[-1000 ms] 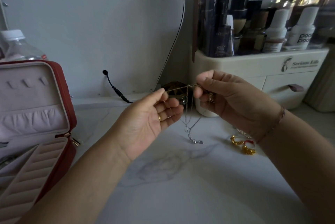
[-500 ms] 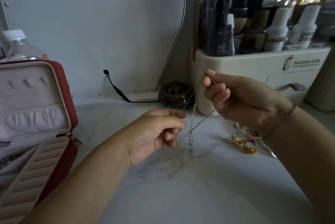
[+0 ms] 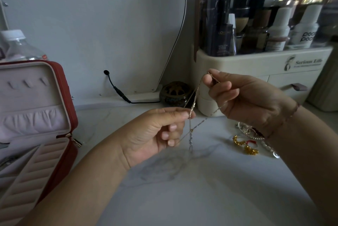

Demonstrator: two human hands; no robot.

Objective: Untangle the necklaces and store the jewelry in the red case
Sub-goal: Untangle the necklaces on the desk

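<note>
Thin tangled necklaces [image 3: 191, 116] hang between my two hands above the marble table [image 3: 182, 189]. My right hand [image 3: 243, 101] pinches the upper end of the chains at thumb and forefinger. My left hand [image 3: 155, 134] pinches the strands lower down, fingers curled. A small clasp end dangles down close to the table. The red case [image 3: 64, 97] stands open at the left, its pale lining and ring rolls showing. Gold earrings [image 3: 245, 145] and a silver bracelet [image 3: 247, 130] lie on the table under my right wrist.
A cream cosmetics organiser [image 3: 256, 64] full of bottles stands at the back right. A small dark round pot [image 3: 175, 94] and a black cable [image 3: 118, 92] sit by the mirror base. A water bottle [image 3: 16, 46] rises behind the case.
My left hand has turned over and dropped lower, now pinching the strands. My right hand holds its end higher, so the chains stretch out slanted instead of level.
</note>
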